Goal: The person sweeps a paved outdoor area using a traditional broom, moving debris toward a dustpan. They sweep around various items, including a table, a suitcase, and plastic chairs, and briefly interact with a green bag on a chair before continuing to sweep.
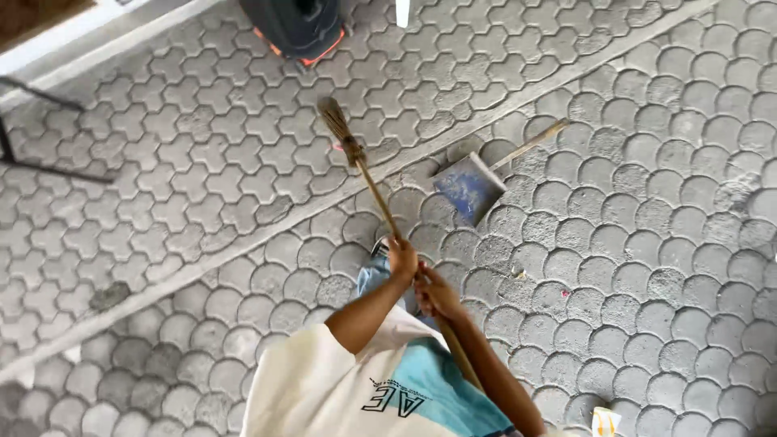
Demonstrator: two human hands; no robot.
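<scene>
I hold a broom with a long wooden stick (377,194) and a brown bristle head (336,121) that rests on the grey paving ahead of me. My left hand (402,259) grips the stick higher up, toward the bristles. My right hand (437,293) grips it just below, closer to my body. A blue dustpan (468,187) with a wooden handle (530,143) lies on the pavers to the right of the broom stick, apart from it.
A black and orange object (298,28) stands at the top near a white kerb. Thin black metal legs (32,166) sit at the left. A concrete strip (243,243) crosses the paving diagonally. Small litter (604,421) lies at the lower right.
</scene>
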